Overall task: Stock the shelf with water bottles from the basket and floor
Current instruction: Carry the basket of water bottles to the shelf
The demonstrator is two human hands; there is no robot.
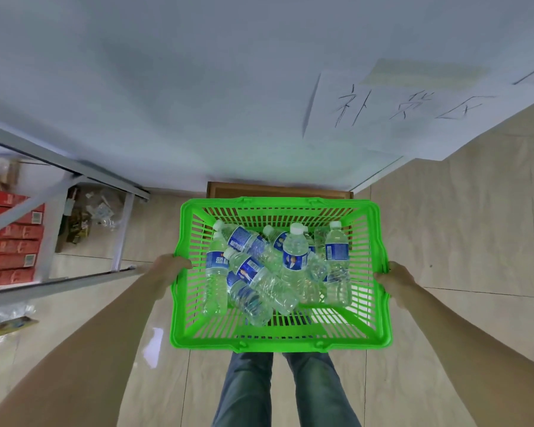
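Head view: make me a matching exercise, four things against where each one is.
Things:
1. green basket
2. water bottles
3. red boxes
4. handwritten paper sign

Places:
A. stacked on the metal shelf at far left
B. fixed to the wall at upper right
C. held between the left hand and the right hand
D. piled inside the basket

Pairs: 1-C, 2-D, 3-A, 4-B
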